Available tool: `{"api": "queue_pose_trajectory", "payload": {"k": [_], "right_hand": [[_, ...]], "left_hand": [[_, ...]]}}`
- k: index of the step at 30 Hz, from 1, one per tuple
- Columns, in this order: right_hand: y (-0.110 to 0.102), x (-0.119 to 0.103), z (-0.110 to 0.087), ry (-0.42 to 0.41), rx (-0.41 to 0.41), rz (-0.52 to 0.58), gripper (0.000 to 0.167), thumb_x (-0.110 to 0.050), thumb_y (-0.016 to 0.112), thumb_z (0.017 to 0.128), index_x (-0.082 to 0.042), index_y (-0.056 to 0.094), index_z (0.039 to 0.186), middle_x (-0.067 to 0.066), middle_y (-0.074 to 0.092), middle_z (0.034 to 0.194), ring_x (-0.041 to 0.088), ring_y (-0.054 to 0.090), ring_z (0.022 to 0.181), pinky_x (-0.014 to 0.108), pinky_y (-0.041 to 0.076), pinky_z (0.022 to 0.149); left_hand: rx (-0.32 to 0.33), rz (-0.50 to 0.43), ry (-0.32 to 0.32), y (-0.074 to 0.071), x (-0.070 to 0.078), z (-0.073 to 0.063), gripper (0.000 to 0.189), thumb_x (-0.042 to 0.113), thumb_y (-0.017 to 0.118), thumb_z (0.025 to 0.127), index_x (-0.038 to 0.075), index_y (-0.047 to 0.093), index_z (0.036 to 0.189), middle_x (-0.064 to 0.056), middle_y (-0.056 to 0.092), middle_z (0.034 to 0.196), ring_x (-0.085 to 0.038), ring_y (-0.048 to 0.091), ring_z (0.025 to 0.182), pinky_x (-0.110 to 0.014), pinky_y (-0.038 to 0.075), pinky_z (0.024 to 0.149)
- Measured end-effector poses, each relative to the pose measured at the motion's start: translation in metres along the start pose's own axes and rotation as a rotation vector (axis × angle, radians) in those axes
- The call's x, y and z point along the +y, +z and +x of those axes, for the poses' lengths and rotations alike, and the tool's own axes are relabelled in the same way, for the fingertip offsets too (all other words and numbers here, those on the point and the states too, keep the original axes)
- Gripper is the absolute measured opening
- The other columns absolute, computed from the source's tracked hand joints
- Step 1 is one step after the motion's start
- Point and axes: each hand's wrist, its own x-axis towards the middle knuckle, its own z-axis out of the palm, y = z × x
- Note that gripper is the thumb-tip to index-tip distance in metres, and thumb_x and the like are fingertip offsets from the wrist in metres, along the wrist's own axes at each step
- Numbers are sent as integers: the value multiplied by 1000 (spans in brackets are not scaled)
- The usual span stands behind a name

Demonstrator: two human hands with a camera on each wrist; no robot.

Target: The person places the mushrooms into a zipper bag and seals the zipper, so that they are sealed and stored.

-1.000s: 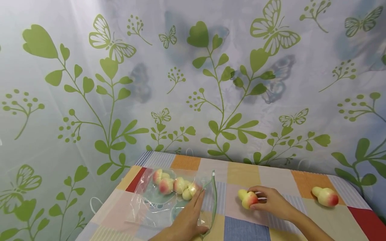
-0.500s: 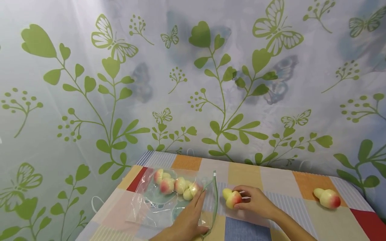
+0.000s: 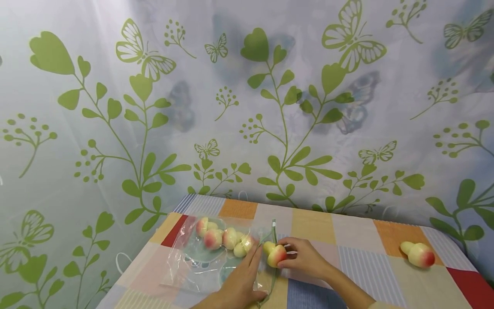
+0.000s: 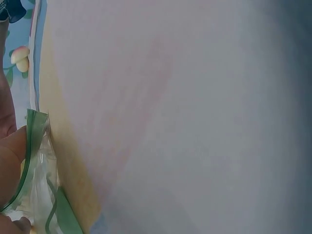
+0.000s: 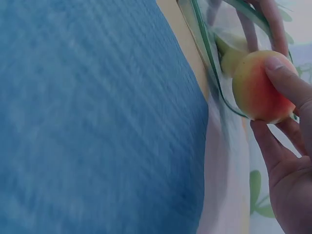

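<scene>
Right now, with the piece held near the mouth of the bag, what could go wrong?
The red-and-yellow piece might catch on the green strip along the bag's mouth, as it is close to that edge. If the left hand slips from the mouth, the thin clear bag may sag closed. The piece is rounded, so it could roll away if the right hand loosens.

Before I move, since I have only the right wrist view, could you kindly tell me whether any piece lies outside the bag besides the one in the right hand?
Observer: Yes, the head view shows a loose yellow-and-red piece on the patchwork cloth, well to the right of the right hand.
Operator: Thank you; does anything lie deeper in the bag?
Observer: It does: a cluster of similar pieces lies inside the clear bag.
</scene>
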Motion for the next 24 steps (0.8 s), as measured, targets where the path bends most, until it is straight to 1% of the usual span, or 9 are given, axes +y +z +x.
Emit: {"api": "queue_pose_trajectory", "payload": {"k": [3, 8, 11, 14, 16, 18, 22, 24], "right_hand": [[7, 0, 6, -5, 16, -3, 46, -14, 86, 86, -2, 67, 126, 12, 68, 122, 32, 67, 111, 34, 59, 88], [17, 2, 13, -26, 64, -65, 48, -17, 86, 85, 1, 67, 125, 13, 69, 120, 34, 67, 108, 32, 60, 85], [23, 4, 17, -22, 106, -98, 47, -18, 88, 84, 0, 69, 123, 12, 69, 117, 33, 68, 106, 32, 60, 86], [27, 6, 20, -12, 150, -124, 44, -18, 89, 82, -2, 71, 119, 8, 68, 113, 29, 68, 103, 31, 60, 86], [28, 8, 21, -14, 165, -137, 43, -17, 89, 82, -3, 71, 118, 7, 67, 111, 27, 67, 102, 31, 60, 85], [30, 8, 21, -17, 162, -146, 42, -18, 89, 82, -4, 71, 118, 7, 66, 111, 26, 66, 102, 31, 60, 86], [31, 9, 20, -8, 125, -152, 42, -20, 87, 85, -7, 69, 120, 6, 64, 114, 26, 64, 104, 32, 58, 89], [30, 8, 19, -4, 108, -146, 40, -18, 85, 86, -8, 69, 122, 7, 63, 117, 28, 63, 107, 33, 58, 91]], "left_hand": [[0, 1, -1, 0, 0, 0, 123, 28, 98, 69, 0, 22, 161, -23, 21, 167, -33, 40, 144, -40, 48, 107], [-11, 6, -8, 0, 0, -1, 123, 30, 97, 70, 0, 20, 162, -22, 20, 168, -34, 42, 143, -39, 49, 106], [-20, 15, -15, 0, 0, -1, 123, 31, 97, 71, 1, 20, 162, -21, 20, 168, -34, 43, 143, -38, 50, 105], [-21, 21, -12, -1, 1, -1, 124, 32, 97, 71, 1, 19, 163, -20, 19, 169, -34, 43, 143, -38, 50, 105], [-16, 21, -9, 0, 1, 0, 124, 31, 97, 71, 1, 19, 163, -20, 18, 169, -34, 43, 143, -37, 51, 104], [-14, 23, -4, 0, 1, 0, 125, 31, 97, 70, 2, 19, 163, -19, 18, 169, -34, 44, 142, -36, 51, 103], [-9, 24, 11, 1, 1, -1, 125, 30, 97, 70, 2, 19, 163, -19, 19, 169, -34, 44, 142, -38, 51, 103], [-7, 21, 13, 1, 1, -1, 125, 30, 97, 69, 2, 19, 163, -18, 19, 169, -33, 44, 142, -38, 51, 104]]}}
